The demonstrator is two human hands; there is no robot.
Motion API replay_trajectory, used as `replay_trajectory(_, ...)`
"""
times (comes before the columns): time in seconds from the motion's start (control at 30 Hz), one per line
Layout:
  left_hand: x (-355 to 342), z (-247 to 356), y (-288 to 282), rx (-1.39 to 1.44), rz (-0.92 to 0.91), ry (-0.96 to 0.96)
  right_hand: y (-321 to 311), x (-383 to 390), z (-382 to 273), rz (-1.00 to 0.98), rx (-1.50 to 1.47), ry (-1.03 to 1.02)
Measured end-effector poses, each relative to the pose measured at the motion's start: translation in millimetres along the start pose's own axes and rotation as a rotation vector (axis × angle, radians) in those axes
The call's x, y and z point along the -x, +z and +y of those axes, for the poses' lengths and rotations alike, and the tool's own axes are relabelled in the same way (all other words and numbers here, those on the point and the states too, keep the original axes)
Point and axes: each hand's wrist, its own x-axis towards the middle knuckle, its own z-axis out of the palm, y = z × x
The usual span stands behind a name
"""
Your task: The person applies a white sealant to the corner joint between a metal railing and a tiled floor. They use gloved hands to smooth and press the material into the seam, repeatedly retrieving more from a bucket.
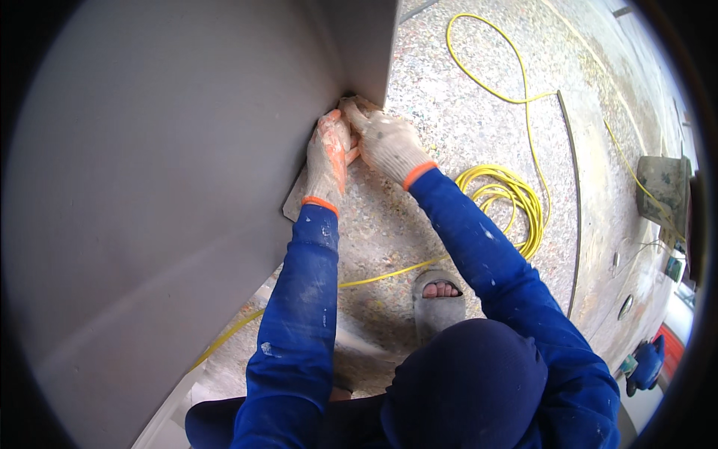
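Note:
I crouch at the foot of a smooth grey wall [164, 187], where its outer corner [378, 90] meets the speckled floor. Both hands wear white knit gloves with orange cuffs and blue sleeves. My left hand [329, 157] is pressed against the base of the wall and closed over a flat grey blade [294, 200] that sticks out beneath it on the floor. My right hand [389, 142] lies just beside it, fingertips curled in at the wall's corner and touching the left glove. Whatever those fingers hold is hidden.
A yellow cord [501, 198] lies coiled on the floor to my right and runs off toward the far side and under my arms. My sandalled foot [439, 298] stands near it. A dark thin hose [577, 194], a dirty square board [662, 187] and a blue tool [647, 363] lie at the right.

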Motion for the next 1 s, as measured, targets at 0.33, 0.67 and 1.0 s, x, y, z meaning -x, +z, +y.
replay_trajectory(0.33,2,-9,-6,0.028,0.047,-0.031,5,-2,16,0.041,-0.17,0.008)
replay_trajectory(0.67,9,-7,0,0.091,0.074,0.019,8,-22,9,0.061,0.032,-0.045)
replay_trajectory(1.0,6,-10,-14,0.061,0.013,-0.013,-13,-18,0,-0.232,0.269,0.07)
